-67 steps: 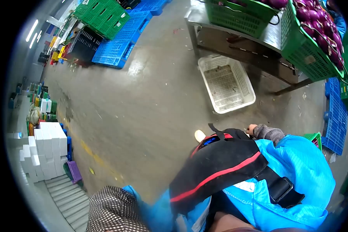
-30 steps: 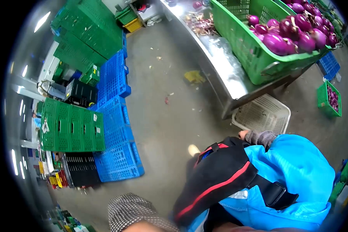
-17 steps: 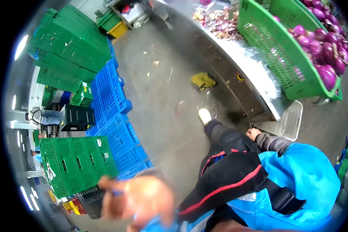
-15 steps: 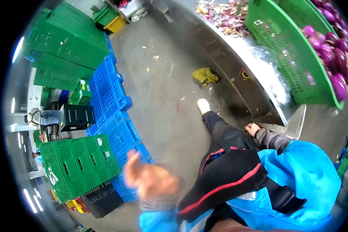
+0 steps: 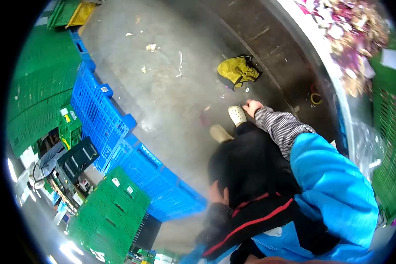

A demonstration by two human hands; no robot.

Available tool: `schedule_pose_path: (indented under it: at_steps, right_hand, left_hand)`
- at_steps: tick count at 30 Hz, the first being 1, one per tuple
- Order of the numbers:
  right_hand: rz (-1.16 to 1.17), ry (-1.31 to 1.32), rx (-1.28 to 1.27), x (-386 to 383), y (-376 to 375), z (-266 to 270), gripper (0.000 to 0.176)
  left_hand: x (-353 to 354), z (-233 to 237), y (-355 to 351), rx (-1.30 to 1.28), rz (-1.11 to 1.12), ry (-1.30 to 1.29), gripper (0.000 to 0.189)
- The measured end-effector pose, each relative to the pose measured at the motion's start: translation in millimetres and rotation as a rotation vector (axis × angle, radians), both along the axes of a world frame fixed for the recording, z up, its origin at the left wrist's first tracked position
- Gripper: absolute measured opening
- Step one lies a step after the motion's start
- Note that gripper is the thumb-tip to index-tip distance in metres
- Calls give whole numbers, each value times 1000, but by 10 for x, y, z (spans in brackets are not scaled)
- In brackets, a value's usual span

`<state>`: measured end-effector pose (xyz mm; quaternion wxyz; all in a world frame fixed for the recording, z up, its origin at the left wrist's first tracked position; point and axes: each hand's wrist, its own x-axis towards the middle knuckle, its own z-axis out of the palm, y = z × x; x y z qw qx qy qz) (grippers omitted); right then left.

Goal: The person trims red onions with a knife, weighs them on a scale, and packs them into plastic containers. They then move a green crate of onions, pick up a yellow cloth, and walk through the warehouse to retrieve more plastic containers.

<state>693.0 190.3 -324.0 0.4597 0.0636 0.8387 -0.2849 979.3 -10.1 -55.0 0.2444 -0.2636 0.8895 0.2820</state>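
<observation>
Right hand (image 5: 252,106) reaches far down to the floor (image 5: 171,101), its fingers curled downward just beside the white shoe (image 5: 237,115). It is small and blurred here, so I cannot tell whether it touches the shoe or has anything pinched in it. The arm is stretched nearly straight, with the striped cuff (image 5: 279,127) showing out of the blue sleeve (image 5: 334,180). The body is bent deep over the black trouser leg (image 5: 251,163). Left hand (image 5: 216,193) shows only as a strip of skin pressed against that leg near the knee; how far open it is I cannot tell.

The shoe, worn on the foot, looks like a perforated foam clog. It is probably light, springy and a little slick, best taken at the heel rim or across the upper. Beyond the hand and apart from it, a yellow cloth (image 5: 237,70) lies crumpled on the floor beside the foot of the counter (image 5: 339,105). It looks limp and light, and would likely come up by a pinch at any raised fold. Onion skins (image 5: 352,31) litter the counter top. Blue pallets (image 5: 101,110) and green crates (image 5: 114,207) stand well apart across the floor.
</observation>
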Motion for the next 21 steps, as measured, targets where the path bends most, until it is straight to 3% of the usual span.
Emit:
schedule_pose_path:
  at_steps: [6, 13, 16, 17, 18, 20, 21]
  right_hand:
    - [-26, -54, 90, -854, -476, -1023, 50]
    - [97, 96, 218, -1311, -823, -2284, 62]
    - [151, 228, 329, -1297, -933, -2847, 55]
    - [65, 377, 323, -1219, -924, -3147, 38]
    - [73, 382, 302, -1110, -939, -3314, 33]
    - [86, 408, 276, -1009, -936, -3342, 27]
    - [135, 344, 268, -1051, -967, -3018, 26]
  left_hand:
    - [-292, -990, -523, -65, -136, 56, 67]
    - [-750, -1265, -961, -56, -177, -19, 68]
    - [-922, -1338, -1064, -62, -209, -89, 67]
    - [-972, -1345, -1082, -64, -211, -112, 67]
    - [-994, -1339, -1098, -68, -213, -135, 67]
    - [-979, -1354, -1127, -93, -242, -109, 62]
    - [-949, -1366, -1132, -89, -263, -98, 60]
